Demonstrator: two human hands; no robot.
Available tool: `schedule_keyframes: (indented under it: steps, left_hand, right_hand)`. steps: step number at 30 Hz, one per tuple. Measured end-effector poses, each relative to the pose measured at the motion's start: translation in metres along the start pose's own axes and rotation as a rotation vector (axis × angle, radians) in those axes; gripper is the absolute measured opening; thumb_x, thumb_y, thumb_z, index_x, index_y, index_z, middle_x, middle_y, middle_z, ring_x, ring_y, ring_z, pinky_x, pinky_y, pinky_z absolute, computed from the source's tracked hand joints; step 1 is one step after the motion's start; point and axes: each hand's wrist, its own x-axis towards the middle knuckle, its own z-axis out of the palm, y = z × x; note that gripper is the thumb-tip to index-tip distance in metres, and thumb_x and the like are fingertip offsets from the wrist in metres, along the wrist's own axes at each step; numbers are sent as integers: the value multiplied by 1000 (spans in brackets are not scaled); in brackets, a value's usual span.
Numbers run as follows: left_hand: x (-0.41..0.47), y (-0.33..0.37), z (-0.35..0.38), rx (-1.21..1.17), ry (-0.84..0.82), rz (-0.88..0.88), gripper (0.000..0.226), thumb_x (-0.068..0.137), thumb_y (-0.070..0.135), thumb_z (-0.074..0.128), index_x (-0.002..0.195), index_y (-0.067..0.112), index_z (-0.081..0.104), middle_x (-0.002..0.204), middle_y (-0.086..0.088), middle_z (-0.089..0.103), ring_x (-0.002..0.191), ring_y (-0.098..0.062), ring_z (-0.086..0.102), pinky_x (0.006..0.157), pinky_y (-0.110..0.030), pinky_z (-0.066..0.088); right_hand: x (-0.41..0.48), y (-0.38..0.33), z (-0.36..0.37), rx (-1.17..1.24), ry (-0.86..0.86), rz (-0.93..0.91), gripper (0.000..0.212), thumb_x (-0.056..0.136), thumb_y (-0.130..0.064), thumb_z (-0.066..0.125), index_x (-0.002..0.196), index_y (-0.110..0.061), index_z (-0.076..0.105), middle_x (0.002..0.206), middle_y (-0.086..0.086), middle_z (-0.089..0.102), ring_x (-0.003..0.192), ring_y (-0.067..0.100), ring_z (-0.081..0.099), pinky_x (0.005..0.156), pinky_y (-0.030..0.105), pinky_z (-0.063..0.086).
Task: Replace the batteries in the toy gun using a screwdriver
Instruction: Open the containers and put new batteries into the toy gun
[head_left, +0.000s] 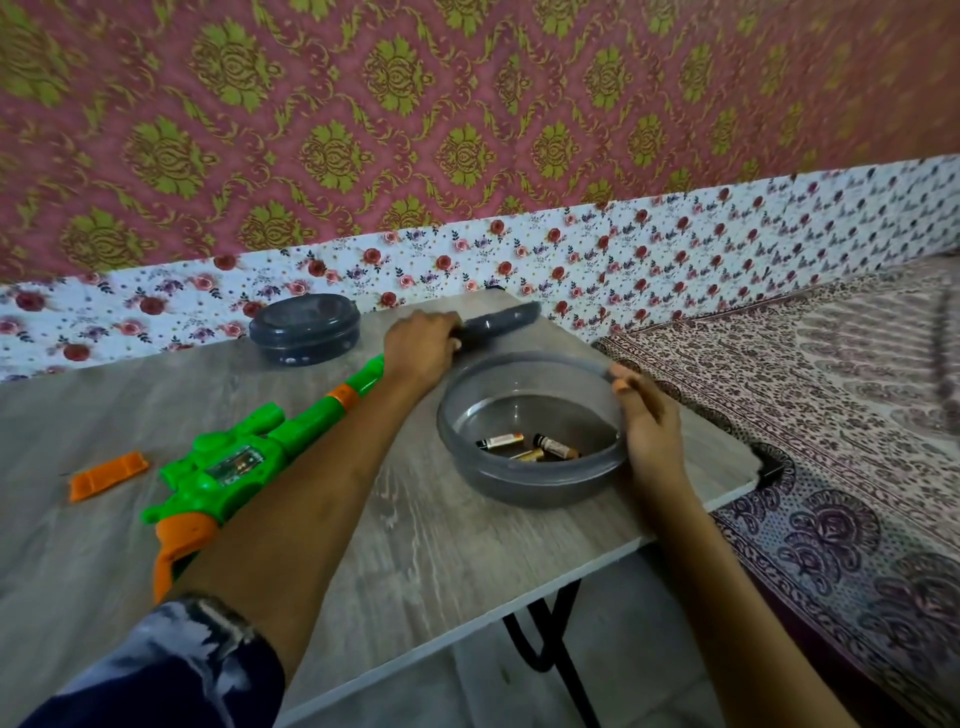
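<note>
A green and orange toy gun (236, 462) lies on the grey table (415, 545), its battery bay uncovered. The orange battery cover (108, 475) lies to its left. A grey round container (530, 431) stands at the table's right side with several batteries (530, 448) inside. My left hand (423, 345) reaches over the gun and grips a grey lid (501, 322) behind the container. My right hand (647, 421) holds the container's right rim, thumb over the edge. No screwdriver is visible.
A second grey container with its lid on (305, 327) stands at the back of the table. The table's right edge is close to the open container. A patterned bedspread (841, 415) lies to the right, and a floral wall runs behind.
</note>
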Motion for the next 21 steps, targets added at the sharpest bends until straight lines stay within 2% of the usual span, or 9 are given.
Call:
schedule_keyframes:
  steps: [5,6,8,10,12,15,16,19,21]
  left_hand:
    - [-7,15,-48,-296,286,-44,26,96,26,50,117,13,57,106,-11,69,95,-30,64,81,-39,52]
    - [-11,18,-55,-450,330,-103,25,96,26,49,116,12,57,106,-10,68,96,-29,64,83,-41,53]
    - [-20,22,-68,-935,366,-286,24,97,22,49,117,10,55,103,-7,66,94,-24,65,83,-40,56]
    - [-31,24,-76,-1407,317,-506,27,98,18,48,124,11,52,101,-5,65,89,-19,65,74,-30,59]
    - [-43,20,-75,-1634,207,-712,30,98,15,49,127,12,52,100,-5,67,85,-18,65,65,-26,57]
    - [-62,17,-66,-1664,41,-903,18,99,16,46,114,15,56,67,3,69,64,-11,63,60,-24,54]
    - [-67,16,-64,-1655,3,-936,13,99,16,45,106,17,55,64,3,67,61,-10,61,57,-24,53]
    - [-77,16,-63,-1586,-93,-968,18,100,14,41,86,17,53,76,-1,58,67,-12,56,57,-25,49]
    - [-79,18,-63,-1473,-135,-932,19,99,14,41,85,17,53,78,-3,57,68,-14,55,59,-27,49]
  right_hand:
    - [1,1,-1,-2,-7,5,31,95,-21,49,121,-10,61,122,5,61,117,20,53,106,44,39]
    - [0,1,-1,-5,-4,10,31,95,-22,49,121,-10,61,122,5,61,117,21,53,106,44,39]
    - [-2,-1,0,-9,3,31,32,94,-24,50,121,-12,61,123,5,61,118,22,52,106,43,39]
    - [-3,-3,0,-6,5,46,32,94,-25,49,121,-13,61,123,4,60,118,21,51,107,44,38]
    - [-7,-5,1,-19,3,54,34,95,-27,48,123,-13,60,126,4,58,119,21,50,108,43,37]
    - [-8,-6,1,-40,5,66,37,96,-30,47,127,-13,56,130,5,55,122,22,47,108,42,37]
    - [-8,-6,1,-52,-1,63,37,96,-32,46,126,-14,57,129,5,55,121,22,48,106,41,38]
    - [-12,-7,1,-77,-5,57,42,96,-40,43,124,-13,58,126,6,57,119,23,49,103,39,39]
    - [-13,-6,1,-74,-7,84,47,95,-46,40,121,-12,57,125,7,58,118,23,51,103,38,39]
